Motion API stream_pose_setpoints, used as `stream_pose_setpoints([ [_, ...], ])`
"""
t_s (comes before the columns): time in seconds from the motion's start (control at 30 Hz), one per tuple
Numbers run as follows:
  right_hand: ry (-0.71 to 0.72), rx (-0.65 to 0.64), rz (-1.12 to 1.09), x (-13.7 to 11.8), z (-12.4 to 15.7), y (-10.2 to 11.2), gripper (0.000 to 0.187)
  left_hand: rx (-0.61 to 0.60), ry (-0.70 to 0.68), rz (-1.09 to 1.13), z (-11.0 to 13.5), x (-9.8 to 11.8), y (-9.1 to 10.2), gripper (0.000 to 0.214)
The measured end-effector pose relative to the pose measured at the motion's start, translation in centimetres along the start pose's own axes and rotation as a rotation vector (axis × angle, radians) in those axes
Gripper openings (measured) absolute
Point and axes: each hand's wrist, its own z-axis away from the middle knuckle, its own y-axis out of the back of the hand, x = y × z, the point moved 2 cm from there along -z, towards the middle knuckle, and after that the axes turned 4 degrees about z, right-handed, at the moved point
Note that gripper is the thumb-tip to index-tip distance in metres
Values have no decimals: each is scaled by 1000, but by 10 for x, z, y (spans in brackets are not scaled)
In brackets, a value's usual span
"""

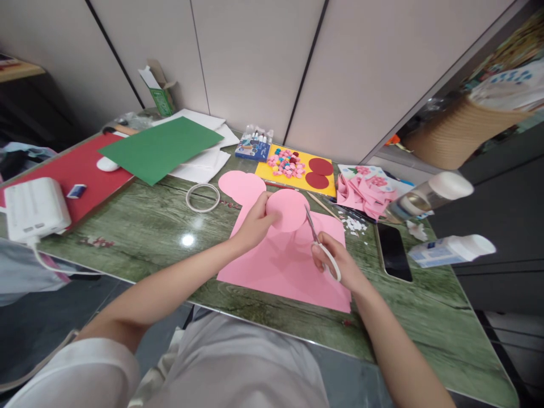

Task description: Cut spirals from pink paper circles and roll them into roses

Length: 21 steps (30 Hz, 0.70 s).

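Observation:
My left hand (254,224) pinches the edge of a round pink paper piece (289,208), holding it up over a larger pink sheet (284,266) that lies on the green table (140,232). My right hand (334,262) grips white-handled scissors (321,245), whose blades point up and touch the right edge of the pink round. A second pink circle (240,186) lies flat just behind my left hand.
A tape ring (203,198), green card (164,147), red card (85,167) and a white power bank (36,208) lie to the left. A yellow board with small pieces (293,175), pink cut-outs (365,192), two bottles (450,249) and a phone (393,251) sit to the right.

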Motion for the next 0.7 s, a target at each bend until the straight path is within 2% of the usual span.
stream_pose_setpoints([
  [0.17, 10, 7, -1, 0, 0, -1, 29, 6, 114, 181, 0, -7, -4, 23],
  [0.3, 8, 24, 8, 3, -1, -1, 27, -82, 221, 292, 2, -9, -11, 40],
  [0.5, 17, 32, 31, 4, -1, -2, 26, -26, 66, 15, 3, -1, -7, 35],
  [0.7, 32, 38, 31, 4, -1, -1, 25, -93, 57, -144, 5, 3, -6, 36],
])
